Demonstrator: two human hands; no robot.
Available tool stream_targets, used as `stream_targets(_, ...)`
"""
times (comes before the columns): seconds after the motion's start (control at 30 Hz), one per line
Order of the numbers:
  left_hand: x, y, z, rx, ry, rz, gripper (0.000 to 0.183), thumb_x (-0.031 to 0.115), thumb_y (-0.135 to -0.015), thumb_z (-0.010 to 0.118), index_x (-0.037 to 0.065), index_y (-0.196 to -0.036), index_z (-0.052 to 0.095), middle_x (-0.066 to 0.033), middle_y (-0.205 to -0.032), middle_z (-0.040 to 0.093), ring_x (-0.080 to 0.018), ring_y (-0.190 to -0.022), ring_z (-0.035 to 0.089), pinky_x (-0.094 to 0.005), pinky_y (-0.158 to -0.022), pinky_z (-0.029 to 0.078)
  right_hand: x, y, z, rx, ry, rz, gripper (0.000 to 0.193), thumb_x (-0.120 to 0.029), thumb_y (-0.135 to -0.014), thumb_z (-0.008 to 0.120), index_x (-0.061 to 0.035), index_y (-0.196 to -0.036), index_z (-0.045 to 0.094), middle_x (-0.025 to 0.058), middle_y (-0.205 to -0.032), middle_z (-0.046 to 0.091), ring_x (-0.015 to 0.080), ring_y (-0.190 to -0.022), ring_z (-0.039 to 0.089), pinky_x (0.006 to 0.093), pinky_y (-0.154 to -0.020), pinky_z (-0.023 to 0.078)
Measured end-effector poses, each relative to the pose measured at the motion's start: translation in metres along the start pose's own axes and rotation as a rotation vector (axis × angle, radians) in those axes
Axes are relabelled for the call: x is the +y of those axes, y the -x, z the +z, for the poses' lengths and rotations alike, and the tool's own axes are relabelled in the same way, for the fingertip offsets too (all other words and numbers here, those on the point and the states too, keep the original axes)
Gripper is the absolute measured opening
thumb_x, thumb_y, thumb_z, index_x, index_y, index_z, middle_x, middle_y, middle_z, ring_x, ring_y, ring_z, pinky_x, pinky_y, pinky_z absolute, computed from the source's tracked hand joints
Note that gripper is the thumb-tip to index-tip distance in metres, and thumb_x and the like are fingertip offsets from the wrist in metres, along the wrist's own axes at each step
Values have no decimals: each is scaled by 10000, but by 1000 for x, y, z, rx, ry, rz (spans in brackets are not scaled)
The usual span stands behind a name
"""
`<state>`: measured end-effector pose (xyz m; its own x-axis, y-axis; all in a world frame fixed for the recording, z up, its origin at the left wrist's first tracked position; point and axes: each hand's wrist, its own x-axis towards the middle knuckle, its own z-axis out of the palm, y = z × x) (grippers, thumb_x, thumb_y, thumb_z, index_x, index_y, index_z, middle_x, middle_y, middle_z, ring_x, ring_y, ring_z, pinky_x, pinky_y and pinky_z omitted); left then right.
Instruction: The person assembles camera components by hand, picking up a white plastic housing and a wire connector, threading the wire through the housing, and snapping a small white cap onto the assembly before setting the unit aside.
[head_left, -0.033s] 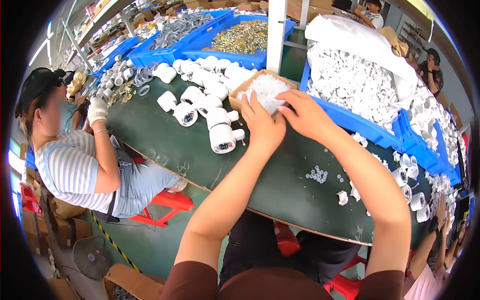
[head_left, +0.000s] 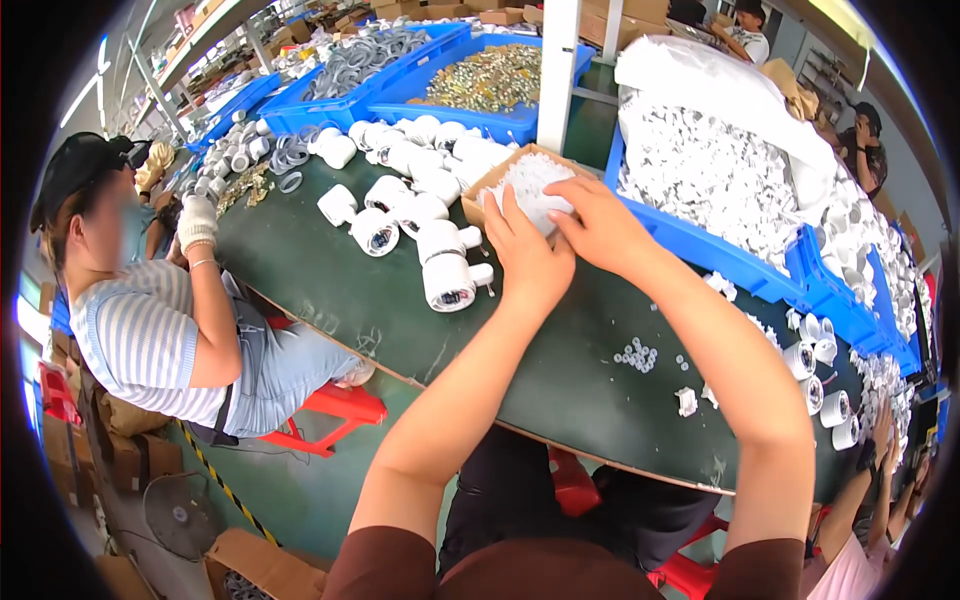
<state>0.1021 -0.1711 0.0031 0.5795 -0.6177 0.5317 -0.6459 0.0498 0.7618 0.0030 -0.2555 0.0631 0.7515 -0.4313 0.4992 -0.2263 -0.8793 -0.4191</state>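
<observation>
A small open cardboard box (head_left: 474, 207) stands on the green table, filled with tiny translucent white plastic parts (head_left: 530, 178). My left hand (head_left: 532, 245) lies at its near side, with stretched fingers reaching over the rim onto the parts; its thumb is hidden. From the right, my right hand (head_left: 598, 222) reaches over the near right corner, fingers apart and slightly bent at the parts. The two hands nearly meet in front of the box. Whether either fingertip pinches a part cannot be seen. Left of my hands stand white round lamp-like housings (head_left: 447, 275) with short side arms.
Blue bins hold grey rings (head_left: 365, 68), brassy metal pieces (head_left: 485, 75) and white plastic parts (head_left: 700, 170). Small clear rings (head_left: 637, 354) lie nearer me. A white post (head_left: 556, 80) rises behind the box. A gloved co-worker (head_left: 150, 310) sits at the left.
My right hand's fingers have shifted slightly left, further over the parts. The whole view has moved a little; the box stays in place.
</observation>
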Motion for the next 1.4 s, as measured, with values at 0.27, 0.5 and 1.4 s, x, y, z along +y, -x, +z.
stream_targets(0.27,-18,4,11,65,22,11,1064,61,-769,736,-62,-1554,28,-375,-1579,60,-571,-1463,87,-605,-1210,103,31,-66,57,-473,119,67,599,-432,-810,715,-260,-1369,587,89,-1548,434,373,-1421,370,577,-1142,281)
stream_targets(0.5,-14,6,13,33,-48,-63,1029,98,-783,741,-61,-1547,70,-360,-1576,92,-578,-1436,128,-611,-1195,149,26,-71,45,-587,295,99,628,-481,-794,695,-283,-1377,571,45,-1498,465,349,-1423,351,647,-1095,264)
stream_targets(1.4,-10,0,19,25,-136,-81,956,89,-799,731,-105,-1522,137,-320,-1537,190,-574,-1422,149,-607,-1193,161,47,-86,52,-463,54,-63,288,-298,-856,645,-89,-1039,722,209,-1006,713,414,-956,666,499,-853,505)
